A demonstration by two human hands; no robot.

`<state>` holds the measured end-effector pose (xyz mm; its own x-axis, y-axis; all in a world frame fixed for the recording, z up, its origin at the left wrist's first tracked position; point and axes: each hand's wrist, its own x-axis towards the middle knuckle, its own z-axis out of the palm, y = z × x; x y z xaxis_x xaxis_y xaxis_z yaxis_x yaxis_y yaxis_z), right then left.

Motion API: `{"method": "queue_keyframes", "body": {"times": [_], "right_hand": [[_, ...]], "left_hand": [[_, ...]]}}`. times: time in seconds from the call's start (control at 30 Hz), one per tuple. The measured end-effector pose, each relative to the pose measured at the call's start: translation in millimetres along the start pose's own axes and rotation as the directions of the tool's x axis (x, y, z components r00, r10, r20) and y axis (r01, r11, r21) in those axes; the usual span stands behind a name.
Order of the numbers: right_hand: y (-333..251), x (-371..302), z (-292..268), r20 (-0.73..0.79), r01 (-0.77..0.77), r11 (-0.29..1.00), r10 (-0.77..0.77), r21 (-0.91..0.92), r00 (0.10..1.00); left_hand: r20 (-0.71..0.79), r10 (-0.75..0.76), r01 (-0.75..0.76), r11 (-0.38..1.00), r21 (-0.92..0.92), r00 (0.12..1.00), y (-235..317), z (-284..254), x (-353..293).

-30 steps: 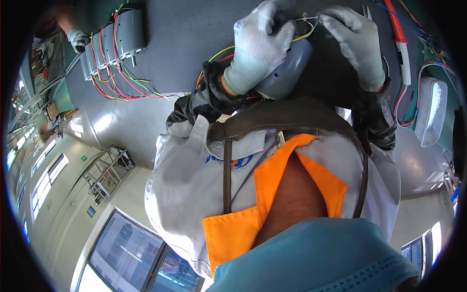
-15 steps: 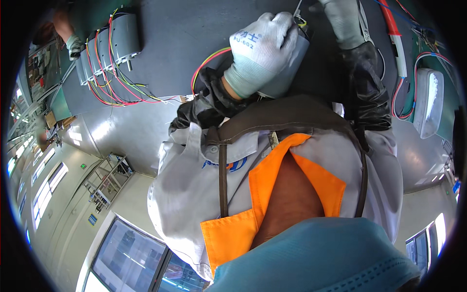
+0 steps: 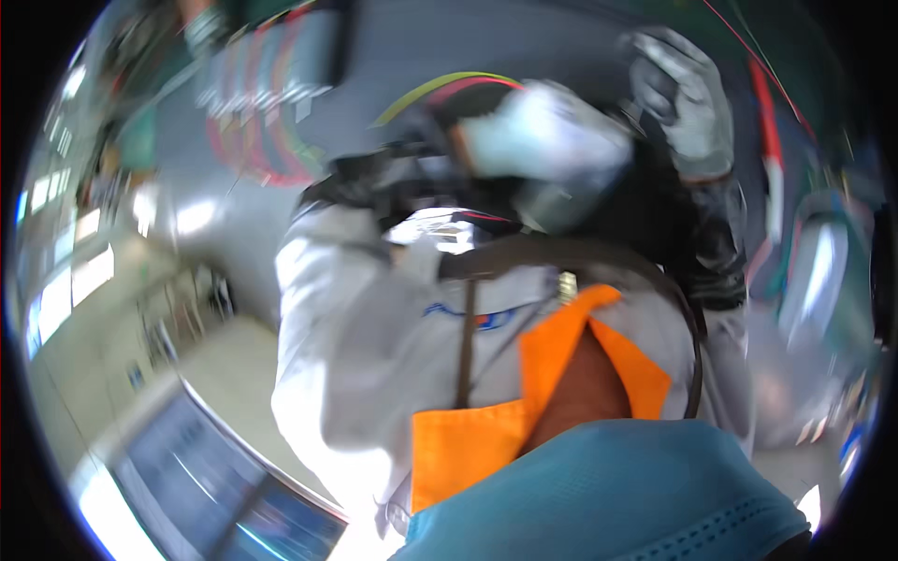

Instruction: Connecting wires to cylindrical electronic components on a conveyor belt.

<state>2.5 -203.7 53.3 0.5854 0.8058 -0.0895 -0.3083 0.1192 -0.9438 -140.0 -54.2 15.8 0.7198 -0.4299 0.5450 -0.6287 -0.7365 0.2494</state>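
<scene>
Since the earlier frame, the right hand (image 3: 683, 107) has been coming back down from the top edge, the left hand (image 3: 557, 136) has been shifting rightward and nearer the body, and the whole view has been swinging. The grey housing (image 3: 557, 206) is sitting beneath the left hand, near the chest, only its lower end showing. A yellow wire (image 3: 412, 97) and a red wire (image 3: 463, 87) are arching toward that hand from its left. The right fingers are curling inward, apart from the left hand; with this blur I cannot tell whether they are pinching anything, or how the left fingers are set. For good wire handling, the left hand should probably be steadying the housing while the right is working lightly, without tugging. Keeping the arching wires from snagging on the black sleeve (image 3: 374, 182) would likely be helping too.
</scene>
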Motion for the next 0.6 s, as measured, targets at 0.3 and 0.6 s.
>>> {"method": "queue_keyframes", "body": {"times": [0.3,0.6], "right_hand": [[14,10,2,-0.102,-0.025,0.905,-0.020,-0.424,0.995],[60,-35,25,0.162,0.412,0.416,-0.517,-0.811,0.841]], "left_hand": [[-0.059,-0.348,0.353,0.922,0.160,0.936,32,-15,-9],[-0.863,-0.451,0.973,0.057,0.226,0.227,-86,-255,-252]]}}
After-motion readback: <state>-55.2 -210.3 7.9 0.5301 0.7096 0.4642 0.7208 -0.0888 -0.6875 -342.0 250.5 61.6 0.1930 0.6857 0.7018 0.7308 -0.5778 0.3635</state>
